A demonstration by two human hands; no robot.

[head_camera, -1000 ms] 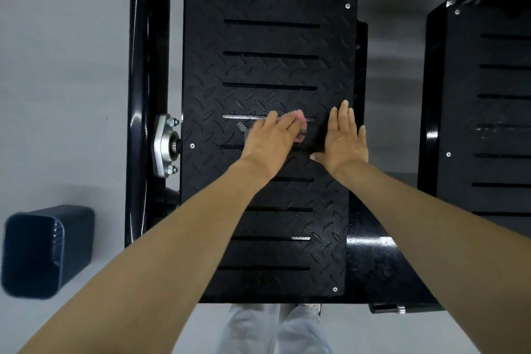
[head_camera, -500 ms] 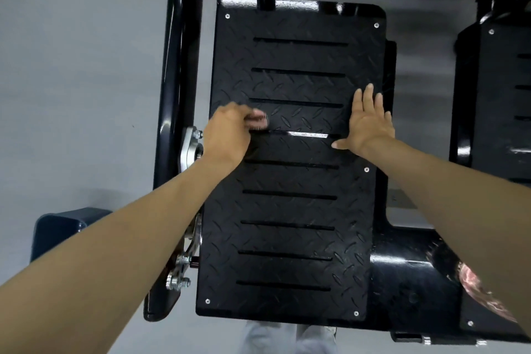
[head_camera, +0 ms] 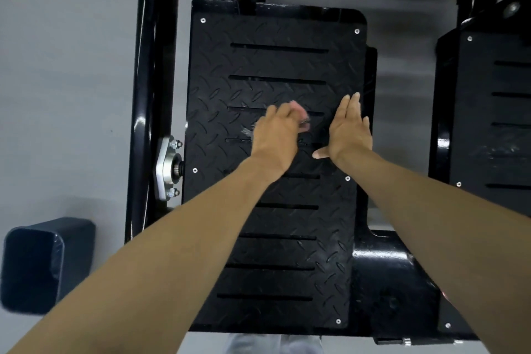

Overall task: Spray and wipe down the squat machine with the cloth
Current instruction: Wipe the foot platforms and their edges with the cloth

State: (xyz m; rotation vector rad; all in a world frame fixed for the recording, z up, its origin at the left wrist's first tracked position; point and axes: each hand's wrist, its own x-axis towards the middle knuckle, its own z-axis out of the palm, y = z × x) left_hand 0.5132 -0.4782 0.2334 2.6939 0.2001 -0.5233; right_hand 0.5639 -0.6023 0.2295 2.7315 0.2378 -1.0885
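Note:
The squat machine's black checker footplate with several slots fills the middle of the view. My left hand is on its middle, fingers curled over a small pinkish cloth that is blurred and mostly hidden under the fingers. My right hand lies flat on the plate just to the right of it, fingers straight and thumb out, close to the plate's right edge. No spray bottle is in view.
A second black footplate stands at the right. The machine's black frame tube and a silver bearing mount run along the left. A dark blue bin sits on the grey floor at lower left.
My left hand swept the cloth left across the plate and has now come back right, near my right hand. My right hand stayed flat near the plate's right edge. The camera view shifted.

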